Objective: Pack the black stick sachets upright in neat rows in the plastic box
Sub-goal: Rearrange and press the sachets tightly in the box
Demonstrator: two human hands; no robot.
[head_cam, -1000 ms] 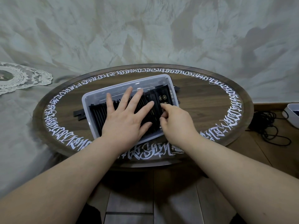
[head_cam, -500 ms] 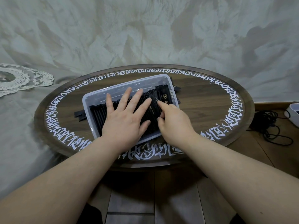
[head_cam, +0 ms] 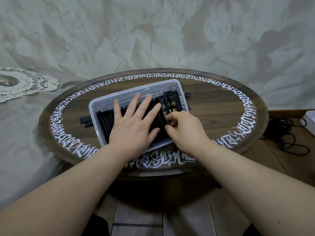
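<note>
Round wooden table (head_cam: 213, 106), black gold-printed sachets (head_cam: 170, 104), left hand (head_cam: 134, 123) flat, right hand (head_cam: 184, 126) pinching one

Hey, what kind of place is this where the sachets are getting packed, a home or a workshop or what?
Most likely a room in a home. The work sits on a low oval wooden table ringed with white calligraphy, a lace doily lies on cloth to the left, and a black cable is coiled on the wood floor to the right.

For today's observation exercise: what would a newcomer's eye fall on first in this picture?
Two bare hands over a clear plastic box at the middle of a round wooden table ringed with white lettering. The left hand lies flat on rows of black stick sachets; the right hand curls its fingers at the sachets near the box's right end.
</note>
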